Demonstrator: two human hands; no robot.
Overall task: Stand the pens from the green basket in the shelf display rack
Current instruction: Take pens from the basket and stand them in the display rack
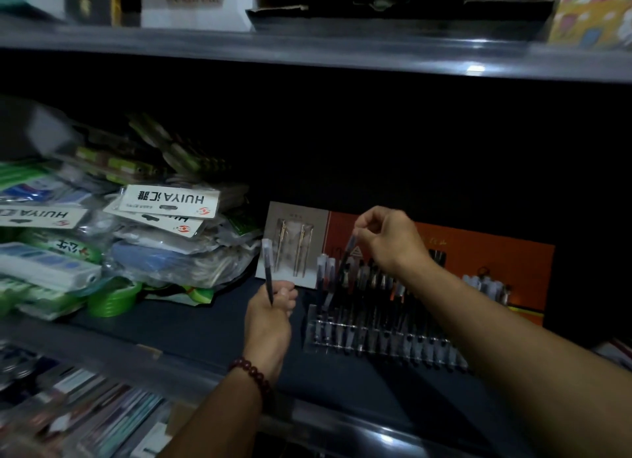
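Now at the dim shelf (205, 327), we pinch a pen (343, 259) by its top in our right hand (386, 242) over the clear rack (342, 339), best lowered straight into a free slot, while our left hand (273, 308) grips a second pen (267, 269) upright nearby.

A bright orange card backing (478, 252) stands behind the clear plastic pen rack (376, 343), whose pens (362, 279) are mostly black with frosted pale caps. The slim black-barrelled pen (269, 283) in the left hand (270, 310) has a whitish cap, the blurred slim pen (349, 249) in the right hand (386, 238) looks dark, and a dark red bead bracelet (251, 372) rings the left wrist. Leftward lie bright green tape rolls (113, 298) and white header cards (171, 199) lettered black.
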